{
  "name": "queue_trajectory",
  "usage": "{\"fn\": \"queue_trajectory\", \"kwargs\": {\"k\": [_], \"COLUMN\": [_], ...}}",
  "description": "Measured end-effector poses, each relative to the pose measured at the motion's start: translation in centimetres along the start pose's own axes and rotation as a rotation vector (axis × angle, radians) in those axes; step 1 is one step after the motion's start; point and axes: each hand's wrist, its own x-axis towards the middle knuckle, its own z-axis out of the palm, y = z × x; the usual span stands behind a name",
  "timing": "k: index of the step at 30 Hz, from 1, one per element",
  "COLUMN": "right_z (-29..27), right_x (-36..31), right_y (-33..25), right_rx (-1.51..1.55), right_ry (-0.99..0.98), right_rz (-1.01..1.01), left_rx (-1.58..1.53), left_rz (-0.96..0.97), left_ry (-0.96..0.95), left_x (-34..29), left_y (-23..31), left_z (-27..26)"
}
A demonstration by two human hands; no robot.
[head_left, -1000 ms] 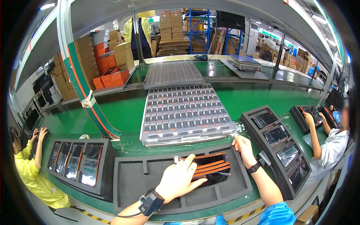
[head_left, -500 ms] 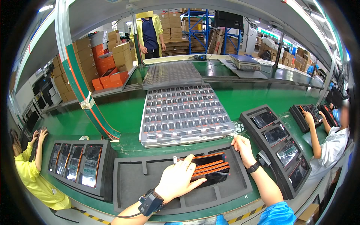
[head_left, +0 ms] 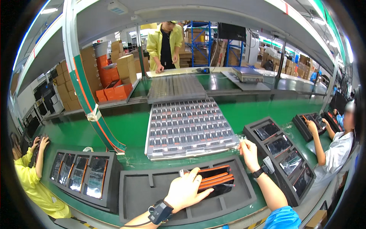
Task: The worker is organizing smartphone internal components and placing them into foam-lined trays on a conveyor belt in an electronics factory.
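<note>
My left hand (head_left: 185, 191) is closed round the left end of several black phones with orange edges (head_left: 216, 180), its thumb along their near side. They stand on edge, close together, in the right part of a dark grey foam tray (head_left: 134, 202) in front of me. My right hand (head_left: 249, 152) is raised by the tray's far right corner, fingertips pinched together; what they hold, if anything, is too small to make out. Just beyond lies a clear plastic tray (head_left: 190, 128) with rows of small dark parts, its near right corner beside my right fingertips.
Foam trays of phones stand at left (head_left: 110, 183) and right (head_left: 249, 129). A green post (head_left: 89, 99) rises at the left of the green bench (head_left: 255, 100). Another stacked plastic tray (head_left: 175, 87) and a scale (head_left: 247, 74) lie beyond. Co-workers sit on both sides; one stands opposite.
The view has tilted up slightly. The person opposite in yellow has leaned in, a hand now on the far bench. My hands have hardly moved; the phones under my left hand have shifted slightly.
</note>
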Motion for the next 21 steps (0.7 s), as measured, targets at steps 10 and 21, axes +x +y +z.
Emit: {"fn": "queue_trajectory", "kwargs": {"k": [10,21], "right_z": [7.5,11.1], "right_x": [18.2,25.0], "right_y": [3.3,5.8], "right_rx": [-0.737,-1.03], "right_ry": [0.038,0.047], "right_rz": [-0.112,-0.006], "left_rx": [-0.036,-0.104], "left_rz": [0.041,0.016], "left_ry": [0.029,-0.01], "left_x": [0.0,-0.9], "left_y": [0.1,0.9], "left_z": [0.1,0.1]}}
